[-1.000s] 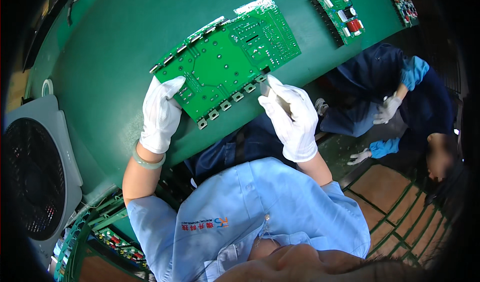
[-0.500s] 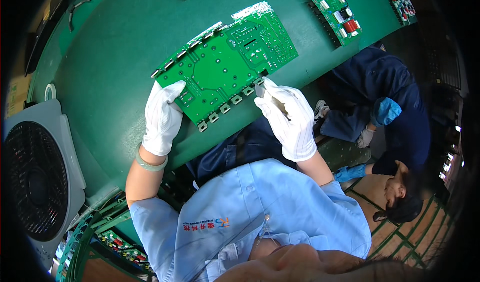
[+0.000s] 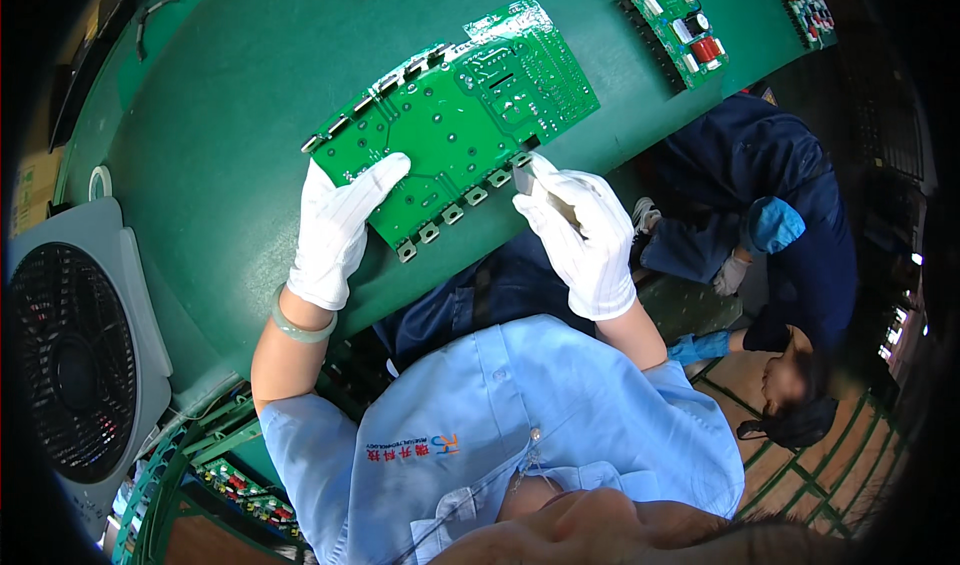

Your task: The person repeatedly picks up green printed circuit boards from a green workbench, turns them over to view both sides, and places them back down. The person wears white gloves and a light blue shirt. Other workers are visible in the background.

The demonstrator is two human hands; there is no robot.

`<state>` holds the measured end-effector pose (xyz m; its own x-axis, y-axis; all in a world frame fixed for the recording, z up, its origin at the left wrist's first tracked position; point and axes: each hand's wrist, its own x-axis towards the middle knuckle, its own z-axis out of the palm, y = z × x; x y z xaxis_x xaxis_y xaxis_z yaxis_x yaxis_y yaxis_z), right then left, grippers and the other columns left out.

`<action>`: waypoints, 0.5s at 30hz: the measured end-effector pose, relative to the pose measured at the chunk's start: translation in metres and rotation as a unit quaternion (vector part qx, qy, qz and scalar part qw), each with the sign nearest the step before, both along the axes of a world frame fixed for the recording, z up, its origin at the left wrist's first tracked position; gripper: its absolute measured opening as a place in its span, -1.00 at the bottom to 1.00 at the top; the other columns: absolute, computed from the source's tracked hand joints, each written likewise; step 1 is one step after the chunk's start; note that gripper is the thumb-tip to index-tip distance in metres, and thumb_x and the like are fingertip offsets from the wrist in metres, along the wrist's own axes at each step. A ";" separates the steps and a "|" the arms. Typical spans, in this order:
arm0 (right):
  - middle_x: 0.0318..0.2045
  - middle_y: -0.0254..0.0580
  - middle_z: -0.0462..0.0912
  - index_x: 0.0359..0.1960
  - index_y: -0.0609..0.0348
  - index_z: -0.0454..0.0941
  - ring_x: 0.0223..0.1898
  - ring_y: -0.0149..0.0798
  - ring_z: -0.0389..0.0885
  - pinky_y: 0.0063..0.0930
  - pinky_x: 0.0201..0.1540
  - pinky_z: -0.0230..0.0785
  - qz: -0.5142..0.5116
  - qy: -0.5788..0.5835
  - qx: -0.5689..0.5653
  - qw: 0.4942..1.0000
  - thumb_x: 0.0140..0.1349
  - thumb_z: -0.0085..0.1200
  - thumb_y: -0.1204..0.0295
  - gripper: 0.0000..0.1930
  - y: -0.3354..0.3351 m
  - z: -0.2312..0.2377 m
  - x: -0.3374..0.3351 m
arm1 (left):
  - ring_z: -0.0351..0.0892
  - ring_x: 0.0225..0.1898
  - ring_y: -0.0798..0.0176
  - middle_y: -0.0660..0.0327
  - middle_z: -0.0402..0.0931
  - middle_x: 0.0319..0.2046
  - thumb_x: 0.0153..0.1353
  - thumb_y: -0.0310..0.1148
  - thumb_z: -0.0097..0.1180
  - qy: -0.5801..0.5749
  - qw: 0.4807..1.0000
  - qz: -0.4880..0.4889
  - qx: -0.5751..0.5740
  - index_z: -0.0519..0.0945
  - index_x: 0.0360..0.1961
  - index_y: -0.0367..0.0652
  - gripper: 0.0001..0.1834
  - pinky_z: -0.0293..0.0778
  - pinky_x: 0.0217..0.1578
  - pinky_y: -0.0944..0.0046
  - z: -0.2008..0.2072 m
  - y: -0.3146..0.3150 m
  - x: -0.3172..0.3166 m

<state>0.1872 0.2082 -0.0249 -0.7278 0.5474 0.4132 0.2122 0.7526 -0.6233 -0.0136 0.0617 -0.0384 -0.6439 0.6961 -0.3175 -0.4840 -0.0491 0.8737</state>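
A green circuit board (image 3: pixel 450 130) is held tilted above the green table, its solder side up. Silver metal tabs line its near edge and its far left edge. My left hand (image 3: pixel 340 220), in a white glove, grips the board's left end, with the thumb stretched over its face and the other fingers hidden beneath. In a matching glove, my right hand (image 3: pixel 580 230) is closed on a flat grey metal tool (image 3: pixel 523 178), mostly covered by the fingers. The tool's end is at the near edge, beside the rightmost metal tab; whether it touches the tab, I cannot tell.
More populated circuit boards (image 3: pixel 690 35) lie along the far right of the green table (image 3: pixel 220 145). A grey fan (image 3: pixel 75 365) stands at the left. To the right, a person (image 3: pixel 800 185) in dark clothes and blue gloves is close by. Boards sit in a rack (image 3: pixel 240 495) lower left.
My left thumb has slid further right across the board's face. The right hand and its tool have shifted very slightly right, still at the near edge. The board has barely moved.
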 end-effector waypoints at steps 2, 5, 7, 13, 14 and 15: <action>-0.28 -0.03 0.72 -0.24 0.28 0.62 -0.27 -0.05 0.69 -0.30 -0.20 0.56 0.007 0.004 0.011 1.000 0.01 0.43 0.51 -0.72 0.002 0.000 0.001 | 0.63 -0.05 0.34 0.19 0.59 -0.03 0.23 -0.61 0.28 0.007 1.000 -0.006 0.005 0.41 0.17 -0.26 -0.50 0.57 0.01 0.30 0.000 -0.001 -0.001; -0.26 -0.01 0.73 -0.24 0.31 0.62 -0.27 -0.05 0.69 -0.30 -0.20 0.56 0.012 0.010 0.020 1.000 0.01 0.42 0.51 -0.71 0.004 -0.001 0.002 | 0.63 -0.04 0.33 0.18 0.59 -0.03 0.23 -0.61 0.28 0.001 1.000 -0.008 0.008 0.41 0.17 -0.26 -0.50 0.57 0.01 0.30 -0.001 -0.001 -0.001; -0.24 0.00 0.73 -0.24 0.32 0.62 -0.27 -0.04 0.69 -0.30 -0.20 0.56 0.010 0.016 0.011 1.000 0.01 0.42 0.51 -0.71 0.004 -0.003 0.002 | 0.63 -0.04 0.33 0.17 0.60 -0.03 0.23 -0.61 0.28 0.001 1.000 -0.006 0.008 0.41 0.16 -0.26 -0.51 0.57 0.02 0.30 -0.001 -0.002 0.000; -0.23 -0.02 0.74 -0.26 0.32 0.63 -0.27 -0.06 0.69 -0.30 -0.21 0.55 0.012 0.008 0.005 1.000 0.00 0.43 0.51 -0.72 0.004 -0.002 0.000 | 0.63 -0.04 0.33 0.17 0.60 -0.03 0.23 -0.61 0.28 -0.001 1.000 0.002 0.014 0.43 0.14 -0.26 -0.53 0.56 0.01 0.29 -0.001 0.000 0.001; -0.23 -0.03 0.74 -0.26 0.31 0.63 -0.28 -0.06 0.68 -0.31 -0.22 0.55 0.011 0.007 0.001 1.000 0.00 0.43 0.52 -0.72 0.004 -0.001 0.000 | 0.63 -0.05 0.33 0.17 0.60 -0.03 0.23 -0.61 0.28 0.001 1.000 0.000 0.014 0.43 0.14 -0.25 -0.53 0.56 0.01 0.29 -0.001 0.000 0.000; -0.22 -0.03 0.74 -0.26 0.31 0.63 -0.28 -0.06 0.68 -0.31 -0.22 0.55 0.010 0.006 -0.004 1.000 0.00 0.43 0.52 -0.72 0.003 0.000 0.000 | 0.63 -0.05 0.33 0.17 0.60 -0.03 0.22 -0.61 0.28 0.003 1.000 -0.002 0.014 0.43 0.14 -0.25 -0.53 0.56 0.01 0.29 -0.002 0.000 0.000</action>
<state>0.1871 0.2111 -0.0251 -0.7344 0.5352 0.4173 0.1893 0.7520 -0.6314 -0.0134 0.0617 -0.0399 -0.6439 0.7067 -0.2932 -0.4781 -0.0724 0.8753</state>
